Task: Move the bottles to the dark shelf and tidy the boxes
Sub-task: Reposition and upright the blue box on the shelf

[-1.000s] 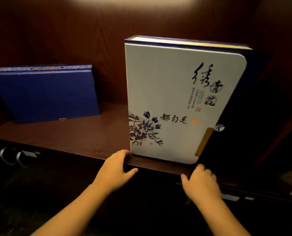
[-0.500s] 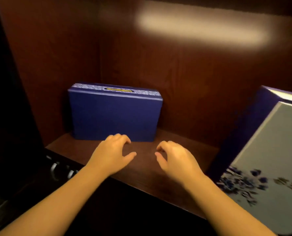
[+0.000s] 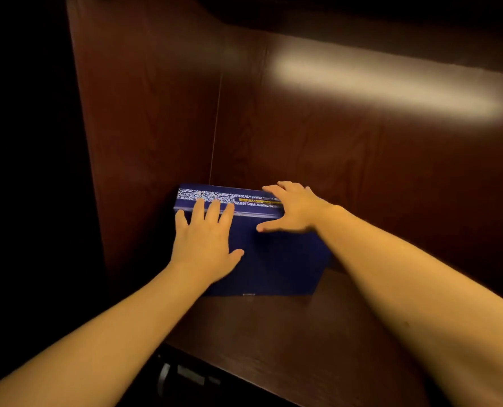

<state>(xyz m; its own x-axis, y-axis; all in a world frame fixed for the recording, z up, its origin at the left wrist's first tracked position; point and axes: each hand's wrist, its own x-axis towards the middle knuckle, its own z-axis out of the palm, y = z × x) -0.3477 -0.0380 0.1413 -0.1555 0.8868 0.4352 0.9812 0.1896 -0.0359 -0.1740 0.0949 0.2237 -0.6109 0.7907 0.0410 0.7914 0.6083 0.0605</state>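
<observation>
A dark blue box (image 3: pixel 276 259) with a patterned white and yellow strip along its top stands upright in the back left corner of the dark wooden shelf (image 3: pixel 288 333). My left hand (image 3: pixel 204 245) lies flat on its front face near the top left, fingers spread and reaching the top edge. My right hand (image 3: pixel 294 208) rests over the top right edge, fingers on the top, thumb on the front face. No bottles are in view.
The shelf's left side wall (image 3: pixel 144 127) and back panel (image 3: pixel 361 160) close in the box. Metal handles (image 3: pixel 168 374) show below the shelf's front edge in the dark. The shelf surface runs on to the right of the box.
The view has swung left, and the white flowered box is out of sight. Both hands have gone forward from the shelf surface onto the blue box.
</observation>
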